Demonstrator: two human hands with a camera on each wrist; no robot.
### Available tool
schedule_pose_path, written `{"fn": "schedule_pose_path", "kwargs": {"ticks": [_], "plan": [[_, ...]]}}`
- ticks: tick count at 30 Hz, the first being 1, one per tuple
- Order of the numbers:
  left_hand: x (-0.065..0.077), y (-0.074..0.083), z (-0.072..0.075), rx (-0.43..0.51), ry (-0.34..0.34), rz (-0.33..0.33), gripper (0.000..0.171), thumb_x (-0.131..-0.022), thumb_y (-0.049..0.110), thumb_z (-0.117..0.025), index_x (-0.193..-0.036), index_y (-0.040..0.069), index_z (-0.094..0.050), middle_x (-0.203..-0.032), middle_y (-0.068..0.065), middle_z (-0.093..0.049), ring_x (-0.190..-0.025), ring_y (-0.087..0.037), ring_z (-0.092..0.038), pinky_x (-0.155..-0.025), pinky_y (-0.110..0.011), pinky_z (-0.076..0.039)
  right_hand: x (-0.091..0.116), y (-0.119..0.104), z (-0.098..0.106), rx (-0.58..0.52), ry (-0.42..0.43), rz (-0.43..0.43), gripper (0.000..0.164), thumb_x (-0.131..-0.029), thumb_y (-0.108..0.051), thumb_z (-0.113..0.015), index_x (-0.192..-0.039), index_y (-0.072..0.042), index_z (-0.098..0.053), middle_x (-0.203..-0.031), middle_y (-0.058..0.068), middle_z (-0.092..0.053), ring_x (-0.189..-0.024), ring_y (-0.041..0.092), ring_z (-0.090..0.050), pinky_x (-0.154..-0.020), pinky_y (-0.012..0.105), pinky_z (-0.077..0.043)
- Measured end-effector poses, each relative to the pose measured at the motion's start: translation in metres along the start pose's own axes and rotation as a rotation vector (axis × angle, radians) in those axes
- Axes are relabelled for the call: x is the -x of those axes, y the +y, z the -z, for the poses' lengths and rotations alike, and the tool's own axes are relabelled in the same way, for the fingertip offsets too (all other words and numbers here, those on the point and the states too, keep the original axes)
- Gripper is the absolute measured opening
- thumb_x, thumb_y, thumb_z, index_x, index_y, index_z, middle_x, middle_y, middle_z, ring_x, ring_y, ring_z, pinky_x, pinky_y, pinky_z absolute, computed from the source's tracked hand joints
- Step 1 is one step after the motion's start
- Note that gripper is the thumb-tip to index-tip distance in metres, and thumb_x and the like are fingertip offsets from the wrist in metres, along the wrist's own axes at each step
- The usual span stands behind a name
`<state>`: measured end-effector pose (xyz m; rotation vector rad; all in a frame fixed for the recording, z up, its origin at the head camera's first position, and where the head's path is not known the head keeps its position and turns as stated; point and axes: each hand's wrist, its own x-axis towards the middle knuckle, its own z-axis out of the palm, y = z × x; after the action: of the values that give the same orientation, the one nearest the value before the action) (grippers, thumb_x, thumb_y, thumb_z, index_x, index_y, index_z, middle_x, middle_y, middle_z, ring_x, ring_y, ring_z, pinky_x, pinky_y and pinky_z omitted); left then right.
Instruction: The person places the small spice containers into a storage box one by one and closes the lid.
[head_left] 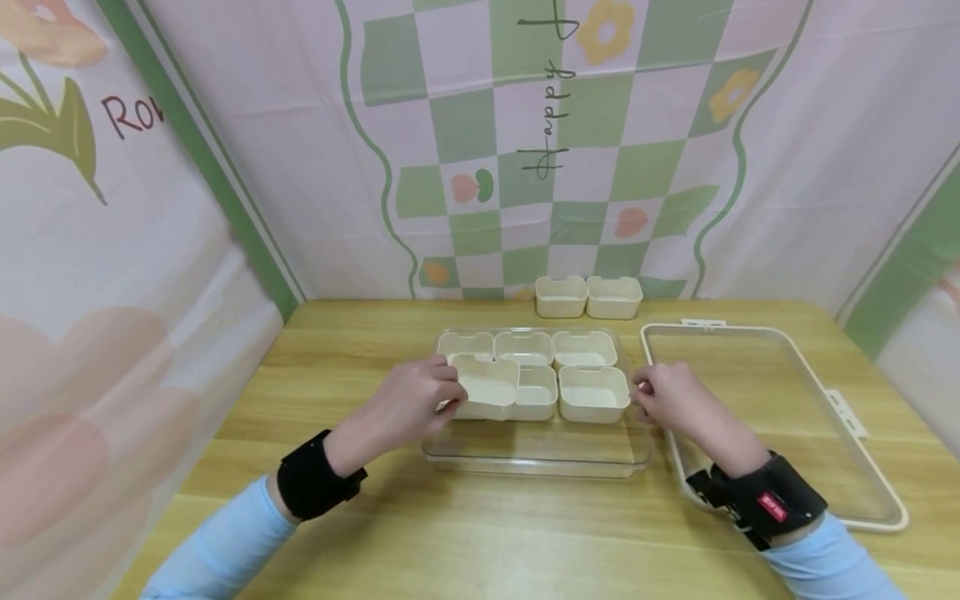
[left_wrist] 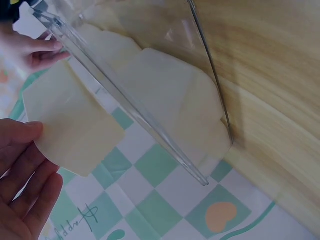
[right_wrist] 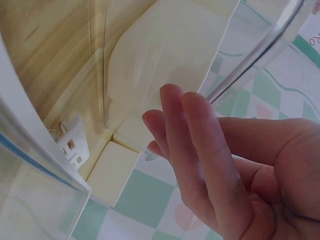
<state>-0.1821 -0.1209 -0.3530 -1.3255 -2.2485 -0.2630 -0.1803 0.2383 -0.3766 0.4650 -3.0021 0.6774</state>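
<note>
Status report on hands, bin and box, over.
Left hand pinching bin above the box. Right hand holding nothing, near box's right edge. Lid off, lying to the right, not covering the box.

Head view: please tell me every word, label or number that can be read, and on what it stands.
"Happy": on the checkered wall cloth; the writing after it is cut off.
"Ro", next letter incomplete: on the left wall cloth.
Red label on the right wristband: too small.
</note>
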Motion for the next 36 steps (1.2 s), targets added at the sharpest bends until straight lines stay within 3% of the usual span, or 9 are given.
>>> {"fn": "schedule_pose_path", "kwargs": {"ticks": [7, 16, 28, 36], "plan": [[0.004, 0.006, 0.003, 0.001, 0.003, -0.02, 0.015, -0.069, -0.002, -0.071, -0.065, 0.013, -0.069, -0.062, 0.005, -0.054, -0.062, -0.01, -0.041, -0.055, -0.016, -0.035, 0.0, -0.001, 0.002, 0.03, 0.014, 0.01, 0.01, -0.087, -0.004, -0.058, -0.081, 0.0, -0.066, -0.056, -0.003, -0.058, -0.051, 0.007, -0.05, -0.051, 0.024, -0.042], [0.012, 0.008, 0.004, 0.032, -0.03, -0.056, 0.014, -0.07, 0.002, -0.071, -0.065, 0.014, -0.068, -0.06, 0.006, -0.051, -0.059, -0.007, -0.041, -0.061, -0.018, -0.041, 0.0, 0.0, 0.001, 0.038, 0.018, 0.019, 0.01, -0.086, -0.003, -0.059, -0.081, 0.0, -0.066, -0.055, -0.004, -0.058, -0.051, 0.007, -0.05, -0.05, 0.023, -0.042], [0.021, 0.009, 0.005, 0.027, -0.162, -0.086, 0.015, -0.072, 0.006, -0.069, -0.066, 0.019, -0.066, -0.062, 0.01, -0.05, -0.061, -0.005, -0.045, -0.054, -0.014, -0.036, 0.0, 0.002, -0.001, 0.04, 0.015, 0.014, 0.009, -0.086, -0.004, -0.059, -0.082, 0.0, -0.066, -0.055, -0.005, -0.058, -0.05, 0.006, -0.05, -0.051, 0.024, -0.042], [0.027, 0.008, 0.003, 0.029, -0.196, -0.077, 0.016, -0.069, 0.005, -0.07, -0.065, 0.019, -0.065, -0.062, 0.008, -0.051, -0.061, -0.005, -0.046, -0.055, -0.016, -0.037, -0.001, 0.002, -0.002, 0.041, 0.019, 0.016, 0.01, -0.087, -0.004, -0.058, -0.081, -0.001, -0.066, -0.054, -0.006, -0.057, -0.05, 0.006, -0.05, -0.05, 0.023, -0.042]]}}
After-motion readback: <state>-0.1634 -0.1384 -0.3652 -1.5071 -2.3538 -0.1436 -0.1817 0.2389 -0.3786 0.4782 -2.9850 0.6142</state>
